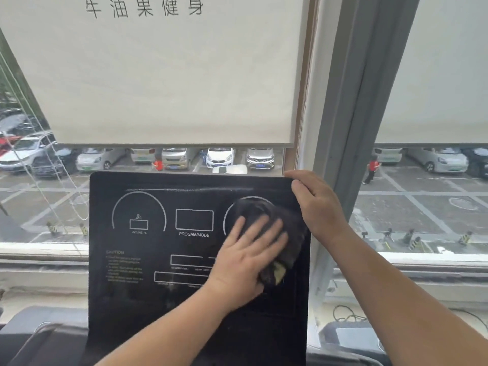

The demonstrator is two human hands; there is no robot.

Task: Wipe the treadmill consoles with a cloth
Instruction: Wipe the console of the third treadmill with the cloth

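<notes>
L hand [248, 257], fingers flat & spread, presses dark cloth [291, 233] onto console [158, 260]. R hand [317, 207] grips its top-R corner, fingers curled.

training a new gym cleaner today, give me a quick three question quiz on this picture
1. True or false: the cloth lies on the left half of the console.
2. Which hand presses the cloth flat with straight fingers? A. left hand B. right hand
3. Fill in: the right hand holds the console at its top ____ corner.

Key: 1 false, it lies on the right half; 2 A; 3 right.
</notes>
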